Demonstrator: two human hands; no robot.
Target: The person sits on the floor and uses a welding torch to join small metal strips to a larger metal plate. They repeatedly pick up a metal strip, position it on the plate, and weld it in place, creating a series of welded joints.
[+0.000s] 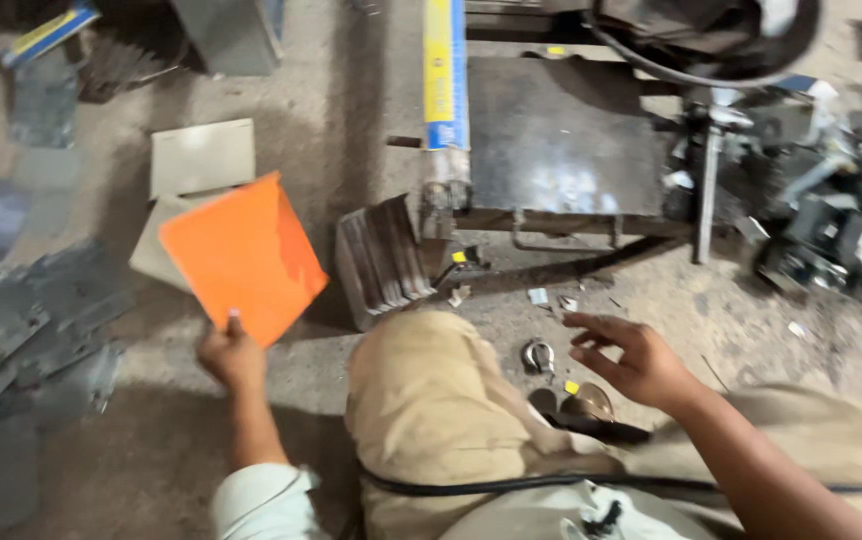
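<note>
Orange sheet (244, 255) was pinched at its lower corner by the left hand (232, 357), above pale sheets (201, 157) on the floor (311, 120). Right hand (631, 358) hovered over a metal ring (539, 356), fingers (591, 322) spread and holding nothing.

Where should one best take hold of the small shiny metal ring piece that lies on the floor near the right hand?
Probably by its rounded loop. The small shiny metal ring piece lies flat on the gritty floor, so pinch it from above; the open right hand hovers just beside it, nothing between them.
</note>
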